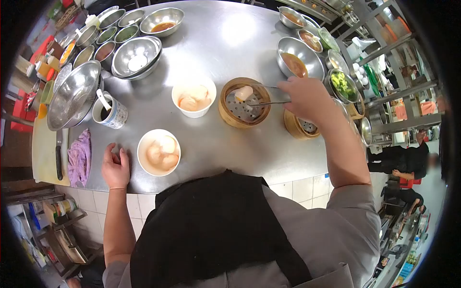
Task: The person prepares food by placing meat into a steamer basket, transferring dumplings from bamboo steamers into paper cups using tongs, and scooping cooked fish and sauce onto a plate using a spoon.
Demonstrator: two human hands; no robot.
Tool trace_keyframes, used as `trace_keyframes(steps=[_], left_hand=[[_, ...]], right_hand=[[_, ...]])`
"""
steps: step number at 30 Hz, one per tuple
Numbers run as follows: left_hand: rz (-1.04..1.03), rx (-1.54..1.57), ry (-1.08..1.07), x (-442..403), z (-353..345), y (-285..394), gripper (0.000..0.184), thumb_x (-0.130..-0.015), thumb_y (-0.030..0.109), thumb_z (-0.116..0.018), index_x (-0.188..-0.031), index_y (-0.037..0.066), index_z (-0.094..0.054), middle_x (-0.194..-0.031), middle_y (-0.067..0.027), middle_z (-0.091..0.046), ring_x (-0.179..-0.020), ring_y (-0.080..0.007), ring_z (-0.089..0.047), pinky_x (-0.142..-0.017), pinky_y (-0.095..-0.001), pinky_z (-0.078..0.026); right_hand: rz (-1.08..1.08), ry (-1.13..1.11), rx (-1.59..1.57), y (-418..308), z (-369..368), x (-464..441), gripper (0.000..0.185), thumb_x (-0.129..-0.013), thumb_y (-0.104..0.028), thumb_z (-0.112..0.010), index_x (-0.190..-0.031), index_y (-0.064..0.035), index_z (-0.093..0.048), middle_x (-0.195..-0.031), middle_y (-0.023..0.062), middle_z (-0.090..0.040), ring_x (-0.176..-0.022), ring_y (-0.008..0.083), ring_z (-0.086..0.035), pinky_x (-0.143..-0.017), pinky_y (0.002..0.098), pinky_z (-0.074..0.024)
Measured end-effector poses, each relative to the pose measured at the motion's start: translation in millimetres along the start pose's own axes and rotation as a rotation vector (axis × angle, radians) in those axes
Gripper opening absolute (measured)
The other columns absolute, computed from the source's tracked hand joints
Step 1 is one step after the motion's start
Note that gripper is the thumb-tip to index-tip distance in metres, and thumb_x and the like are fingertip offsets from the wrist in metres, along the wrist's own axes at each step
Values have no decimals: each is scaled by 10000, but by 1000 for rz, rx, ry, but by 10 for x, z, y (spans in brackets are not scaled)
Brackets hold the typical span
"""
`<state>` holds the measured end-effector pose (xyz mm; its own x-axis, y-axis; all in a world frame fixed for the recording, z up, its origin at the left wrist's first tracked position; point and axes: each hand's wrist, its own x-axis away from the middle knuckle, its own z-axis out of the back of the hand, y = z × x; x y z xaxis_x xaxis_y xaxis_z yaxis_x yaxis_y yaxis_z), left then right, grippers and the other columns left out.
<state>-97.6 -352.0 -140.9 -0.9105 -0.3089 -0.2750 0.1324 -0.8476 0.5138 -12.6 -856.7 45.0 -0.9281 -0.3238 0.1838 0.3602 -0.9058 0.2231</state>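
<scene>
My right hand (305, 98) is closed around metal tongs (273, 102). Between the tips of the tongs is a pale, rounded dumpling-like piece (244, 93), over the bamboo steamer (235, 122) with its perforated liner. Below that hand, a second bamboo steamer (294, 126) is partly hidden. My left hand (115, 170) rests at the table's front edge, fingers loosely bent and apart, holding nothing. Beside it stands a white tub (143, 164) with several similar pale pieces. Another white tub (194, 114), also holding pale pieces, is left of the steamer.
A patterned cup (117, 118) with a white spoon stands at left, near a purple cloth (79, 156) and a knife (59, 161) on a cutting board (44, 153). Metal bowls line both sides, including one with orange liquid (294, 65). Other people (406, 161) stand at far right.
</scene>
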Motion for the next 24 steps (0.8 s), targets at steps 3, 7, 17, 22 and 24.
trace_keyframes(steps=[3, 7, 17, 22, 24], left_hand=[[-7, -34, -7, -9, 20, 19, 307, -906, 230, -708, -1165, 70, -664, -575, -36, -484, -523, -193, -491, -528, -369, -423], [0, -32, -8, -5, 19, 19, 307, -906, 235, -708, -1162, 69, -666, -574, -35, -484, -522, -191, -492, -524, -373, -418], [6, -26, 14, 8, -9, -19, 315, -906, 241, -711, -1176, 88, -657, -574, -30, -482, -507, -185, -483, -518, -370, -414], [13, -38, 7, 8, 10, 9, 307, -909, 237, -707, -1174, 90, -658, -570, -26, -481, -505, -182, -480, -513, -369, -411], [8, -36, 10, 7, 9, 9, 306, -910, 235, -706, -1175, 90, -658, -569, -26, -484, -503, -183, -483, -512, -368, -411]], right_hand=[[30, 53, 0, -2, -111, -43, 269, -826, -220, -757, -1041, -95, -654, -1030, 85, -668, -994, 294, -679, -837, 423, -566], [45, 31, 20, -2, -166, -133, 262, -834, -218, -754, -1048, -107, -652, -1013, 86, -667, -969, 286, -686, -821, 422, -567], [89, -17, 12, 99, -247, -301, 336, -839, -216, -731, -1156, -129, -658, -1048, 79, -666, -994, 296, -673, -841, 433, -550], [118, 9, 37, 109, -265, -345, 225, -866, -235, -726, -1056, -123, -681, -987, 72, -686, -982, 280, -688, -801, 434, -562], [121, 3, 31, 128, -280, -364, 218, -870, -236, -720, -1052, -121, -683, -989, 74, -688, -986, 282, -688, -807, 437, -562]])
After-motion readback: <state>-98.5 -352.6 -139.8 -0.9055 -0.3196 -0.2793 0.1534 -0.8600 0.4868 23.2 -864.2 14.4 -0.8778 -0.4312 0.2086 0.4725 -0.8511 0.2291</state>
